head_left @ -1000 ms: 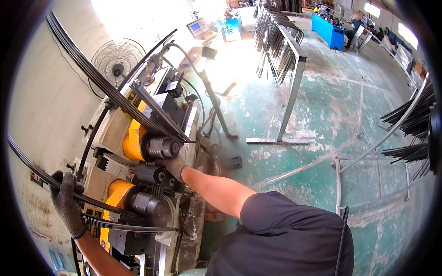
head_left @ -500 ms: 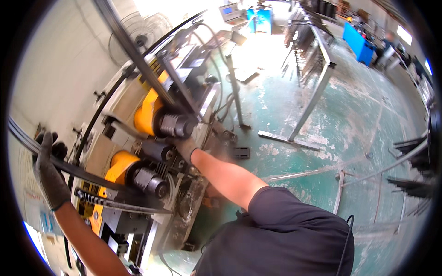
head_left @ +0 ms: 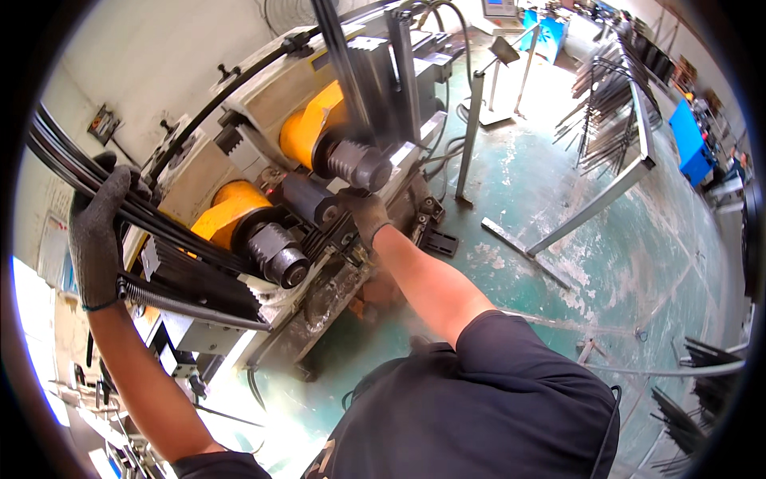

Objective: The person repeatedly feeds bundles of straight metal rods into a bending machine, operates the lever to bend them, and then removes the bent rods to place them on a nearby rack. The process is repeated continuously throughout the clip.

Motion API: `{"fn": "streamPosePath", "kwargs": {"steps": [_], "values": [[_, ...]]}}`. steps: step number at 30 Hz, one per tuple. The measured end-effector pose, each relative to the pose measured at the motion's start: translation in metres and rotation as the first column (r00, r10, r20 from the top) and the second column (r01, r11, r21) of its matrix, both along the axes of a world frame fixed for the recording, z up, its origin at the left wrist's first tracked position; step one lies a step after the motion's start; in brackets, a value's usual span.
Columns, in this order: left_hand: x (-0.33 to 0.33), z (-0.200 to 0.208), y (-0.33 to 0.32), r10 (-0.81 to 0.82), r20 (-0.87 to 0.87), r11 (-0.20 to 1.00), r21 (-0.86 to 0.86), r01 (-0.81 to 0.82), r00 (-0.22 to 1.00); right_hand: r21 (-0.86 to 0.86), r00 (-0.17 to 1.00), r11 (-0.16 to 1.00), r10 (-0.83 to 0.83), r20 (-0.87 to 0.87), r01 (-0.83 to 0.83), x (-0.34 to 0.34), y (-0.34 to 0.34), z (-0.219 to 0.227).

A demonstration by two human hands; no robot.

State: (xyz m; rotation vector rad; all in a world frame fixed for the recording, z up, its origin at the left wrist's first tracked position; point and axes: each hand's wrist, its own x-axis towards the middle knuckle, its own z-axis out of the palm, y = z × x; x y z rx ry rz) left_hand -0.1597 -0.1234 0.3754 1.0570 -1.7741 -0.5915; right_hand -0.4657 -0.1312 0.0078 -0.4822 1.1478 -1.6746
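My left hand [head_left: 102,227], in a dark grey glove, is closed round a bundle of long dark rods [head_left: 179,233] at the left. The rods run down to the nearer threaded roller [head_left: 277,254], which sticks out of a yellow housing [head_left: 231,215]. My right hand [head_left: 365,215], also gloved, reaches to the front of the machine beside a dark cylinder [head_left: 309,199]. Its fingertips are partly hidden and blurred, so its grip is unclear. Above it is the farther threaded roller [head_left: 359,164] with its yellow housing [head_left: 311,128].
Below the rods lies a coil spring [head_left: 187,305]. A dark upright bar [head_left: 343,64] rises behind the farther roller. On the green floor at right stands a metal rack [head_left: 590,199] hung with many dark rods. More dark rods [head_left: 686,423] lie at the lower right.
The view has swung, so the machine appears farther right and nearer. My left hand stays on the rods. My right hand remains beside the dark cylinder.
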Motion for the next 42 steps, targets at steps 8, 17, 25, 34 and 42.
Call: {"fn": "streamPosePath", "kwargs": {"steps": [8, 17, 25, 34, 42], "values": [[0.004, 0.002, 0.001, -0.002, -0.005, 0.999, 0.053, 0.002, 1.0, 0.055, 1.0, 0.998, -0.02, 0.013, 0.019, 0.003, 0.006, 0.017], [-0.008, 0.004, 0.012, 0.077, -0.003, 0.99, 0.119, -0.077, 0.997, -0.007, 0.997, 0.998, -0.061, -0.042, 0.06, 0.001, -0.009, -0.013], [0.0, 0.008, 0.015, 0.063, 0.072, 0.988, 0.136, -0.072, 0.995, 0.062, 0.998, 0.997, 0.054, -0.038, -0.051, -0.002, -0.003, -0.004], [-0.023, 0.0, 0.023, 0.236, 0.263, 0.972, -0.079, -0.223, 0.936, -0.072, 0.812, 0.99, 0.055, -0.582, -0.119, -0.039, -0.007, -0.021], [-0.092, -0.065, 0.227, -0.036, -0.182, 0.954, -0.3, -0.021, 0.983, -0.045, 0.989, 0.995, -0.083, 0.12, 0.089, -0.108, 0.182, -0.01]]}}
